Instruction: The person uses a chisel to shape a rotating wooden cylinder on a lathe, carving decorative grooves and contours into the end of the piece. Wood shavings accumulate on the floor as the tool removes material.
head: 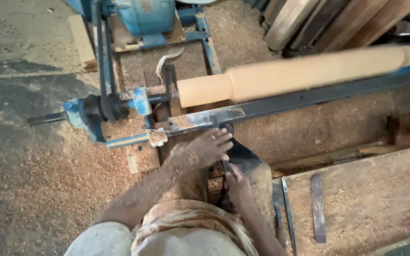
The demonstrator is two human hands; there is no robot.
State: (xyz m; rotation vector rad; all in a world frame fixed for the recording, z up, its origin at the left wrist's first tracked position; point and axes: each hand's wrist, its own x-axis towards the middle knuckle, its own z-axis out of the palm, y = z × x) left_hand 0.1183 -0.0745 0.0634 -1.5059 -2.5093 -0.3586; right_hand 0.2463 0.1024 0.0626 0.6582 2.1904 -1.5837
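A long pale wooden spindle [300, 73] is mounted on a blue wood lathe [119, 106] and looks blurred as if spinning. A dark metal tool rest bar [281, 102] runs along in front of it. My left hand [209, 147] rests with spread fingers on the clamp below the bar, a ring on one finger. Just below it, my right hand [236, 185] is closed around a thin dark metal tool [226, 166] that points up at the clamp. Sawdust covers both forearms.
A blue motor [143, 19] with a drive belt [103, 61] sits at the back. Flat metal chisels [318, 206] lie on a sawdust-covered wooden bench [371, 199] to the right. Planks [338, 21] lean at top right. Shavings cover the floor.
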